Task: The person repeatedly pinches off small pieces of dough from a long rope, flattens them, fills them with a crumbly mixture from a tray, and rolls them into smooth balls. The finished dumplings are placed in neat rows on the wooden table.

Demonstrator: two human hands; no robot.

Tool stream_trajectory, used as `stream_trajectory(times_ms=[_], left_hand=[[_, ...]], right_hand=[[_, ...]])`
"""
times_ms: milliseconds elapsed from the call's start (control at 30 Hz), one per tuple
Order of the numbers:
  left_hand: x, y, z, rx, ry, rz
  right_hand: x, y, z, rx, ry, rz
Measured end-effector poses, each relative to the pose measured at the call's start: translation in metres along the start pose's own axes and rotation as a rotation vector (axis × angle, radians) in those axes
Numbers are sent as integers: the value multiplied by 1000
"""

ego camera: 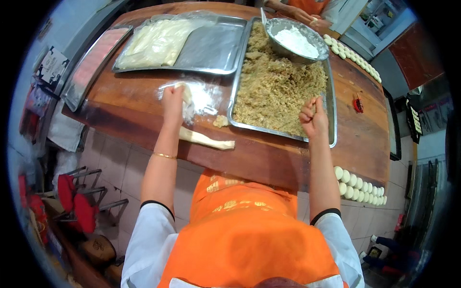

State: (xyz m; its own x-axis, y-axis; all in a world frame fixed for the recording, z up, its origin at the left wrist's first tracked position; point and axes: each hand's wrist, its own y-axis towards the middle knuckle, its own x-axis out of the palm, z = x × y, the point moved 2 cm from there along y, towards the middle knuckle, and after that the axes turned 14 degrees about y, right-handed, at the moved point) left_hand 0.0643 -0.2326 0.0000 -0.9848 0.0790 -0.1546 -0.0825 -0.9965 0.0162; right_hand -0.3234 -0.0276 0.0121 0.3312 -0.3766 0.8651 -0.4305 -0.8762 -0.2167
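Observation:
My left hand (173,102) is closed on a small flattened piece of pale dough (186,93) above white flour (203,97) dusted on the wooden table. Over the front right of a metal tray (268,132), my right hand (313,117) has its fingers curled around what looks like a thin tool, mostly hidden. Crumbly brown-yellow filling (275,91) fills that tray. A long rope of dough (210,139) lies along the table's front edge, partly behind my left forearm. Beside the tray's left corner sits a small lump (220,121), apparently filling or dough.
A steel bowl of white flour (297,41) rests over the filling tray's far end. Another tray (212,50) holds plastic-covered dough (155,43). Rows of round dough pieces (354,185) line the right edge. A small red item (358,104) lies nearby. Across the table, another person's hands (313,21) work.

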Motion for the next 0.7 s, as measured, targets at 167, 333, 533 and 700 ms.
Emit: stream_trajectory(times_ms=[167,333,533,700], left_hand=[[80,-44,33,-458,-942,-357],[178,-96,57,-472,-772,-476],[223,-120,61,-603,-954,-456],[223,-126,60,-582,-861,-427]], right_hand=[[7,6,12,-54,-389,-22],[54,-6,34,-336,-626,-149],[66,-41,48,-753,-1402,-444],[71,-67,45,-1062,-1755,-431]])
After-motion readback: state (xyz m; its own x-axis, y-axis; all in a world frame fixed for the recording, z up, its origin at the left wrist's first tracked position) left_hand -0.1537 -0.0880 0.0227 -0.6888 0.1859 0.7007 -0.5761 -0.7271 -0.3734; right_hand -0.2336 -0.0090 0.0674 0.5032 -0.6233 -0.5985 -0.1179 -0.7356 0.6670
